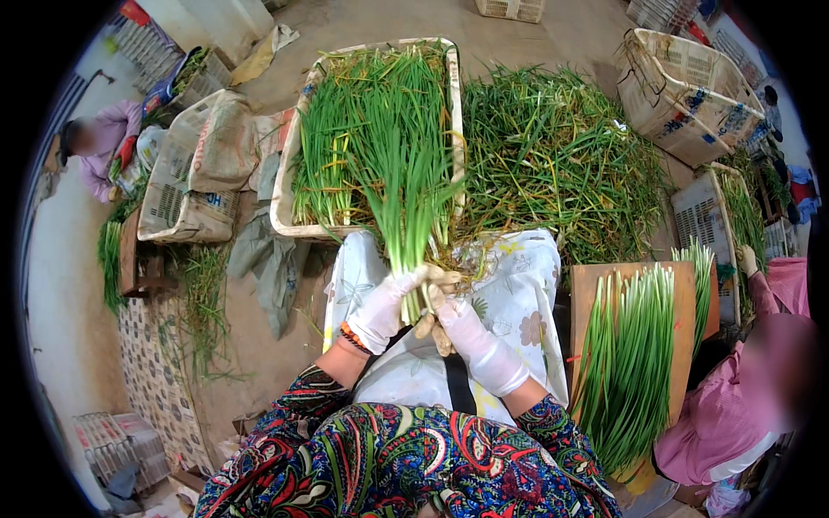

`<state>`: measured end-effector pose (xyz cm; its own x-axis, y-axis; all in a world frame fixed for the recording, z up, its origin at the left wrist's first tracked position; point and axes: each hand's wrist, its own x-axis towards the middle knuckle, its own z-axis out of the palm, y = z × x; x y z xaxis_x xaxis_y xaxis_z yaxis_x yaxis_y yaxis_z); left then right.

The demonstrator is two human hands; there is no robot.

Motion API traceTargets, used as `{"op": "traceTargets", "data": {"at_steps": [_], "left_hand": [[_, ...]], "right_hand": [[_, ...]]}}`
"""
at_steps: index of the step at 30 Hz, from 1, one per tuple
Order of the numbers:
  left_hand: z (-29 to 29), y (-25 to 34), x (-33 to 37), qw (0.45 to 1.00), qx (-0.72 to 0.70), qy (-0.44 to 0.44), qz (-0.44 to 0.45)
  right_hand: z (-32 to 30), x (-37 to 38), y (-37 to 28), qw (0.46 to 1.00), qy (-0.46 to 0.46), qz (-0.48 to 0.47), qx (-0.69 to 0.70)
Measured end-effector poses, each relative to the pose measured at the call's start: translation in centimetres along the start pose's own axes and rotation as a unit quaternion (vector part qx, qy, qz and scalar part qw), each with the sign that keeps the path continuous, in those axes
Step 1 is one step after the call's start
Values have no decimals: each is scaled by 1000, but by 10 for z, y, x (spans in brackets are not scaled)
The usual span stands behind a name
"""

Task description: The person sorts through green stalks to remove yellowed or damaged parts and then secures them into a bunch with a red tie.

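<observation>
Hands and leafy stalks, seen from above. The left hand [386, 304], in a thin, whitish, wrinkled glove with soiled fingertips, has its fingers wrapped around a bunch of stalks [401, 194]: flat, smooth green blades above, pale cylindrical stems below. The bunch lies over the near edge of a rectangular crate [282, 221] of off-white rigid plastic, packed with similar leaves, its bases above a creased white floral sheet [528, 289]. The right hand [469, 330], similarly gloved, has its fingers bent narrowly beside the stem bases; whether they grip any cannot be told. Right of the crate, a loose, tangled heap of leaves [561, 164] mixes green with straw-yellow. Nearer, slender white-tipped stalks [630, 363] lie roughly parallel on a flat brown board [682, 289].
</observation>
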<state>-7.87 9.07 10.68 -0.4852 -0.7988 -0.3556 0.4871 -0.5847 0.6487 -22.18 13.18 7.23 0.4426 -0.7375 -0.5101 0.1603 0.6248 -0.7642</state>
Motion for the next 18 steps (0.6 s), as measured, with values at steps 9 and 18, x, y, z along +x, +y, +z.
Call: {"op": "traceTargets", "data": {"at_steps": [9, 18], "left_hand": [[-44, 94, -6, 941, -286, -166, 72], [-36, 13, -22, 973, -114, 155, -126]], "right_hand": [[-33, 41, -4, 821, 259, -122, -494], [-8, 54, -21, 986, 58, -4, -156]]}}
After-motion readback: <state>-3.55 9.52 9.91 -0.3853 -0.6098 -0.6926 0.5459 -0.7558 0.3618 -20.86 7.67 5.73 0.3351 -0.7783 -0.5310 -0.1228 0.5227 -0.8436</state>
